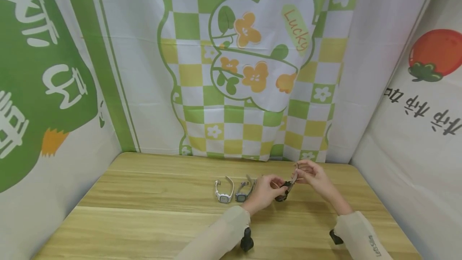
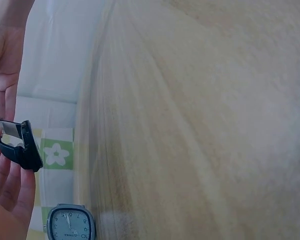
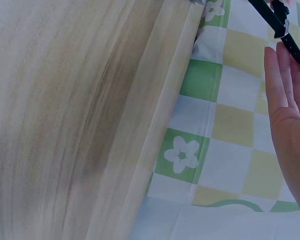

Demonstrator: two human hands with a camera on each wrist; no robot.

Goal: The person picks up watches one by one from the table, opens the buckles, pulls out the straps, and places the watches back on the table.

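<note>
A black wristwatch (image 1: 281, 198) is held up off the table between both hands. My left hand (image 1: 264, 191) grips it around the case and the near part of the band; in the left wrist view the dark case (image 2: 32, 147) is seen edge-on above the curled fingers. With thumb and fingers my right hand (image 1: 315, 176) pinches the strap's far end. The right wrist view catches the black strap (image 3: 273, 19) along that hand's fingertips. Left of the hands stand a grey wristwatch (image 1: 241, 198), partly behind the left hand, and a white wristwatch (image 1: 224, 199).
The wooden table (image 1: 144, 212) runs back to a checkered curtain (image 1: 231, 139). Printed cloth walls (image 1: 397, 139) rise at both sides. A black wrist camera (image 1: 247, 240) sits by the left sleeve, another (image 1: 335, 237) by the right sleeve.
</note>
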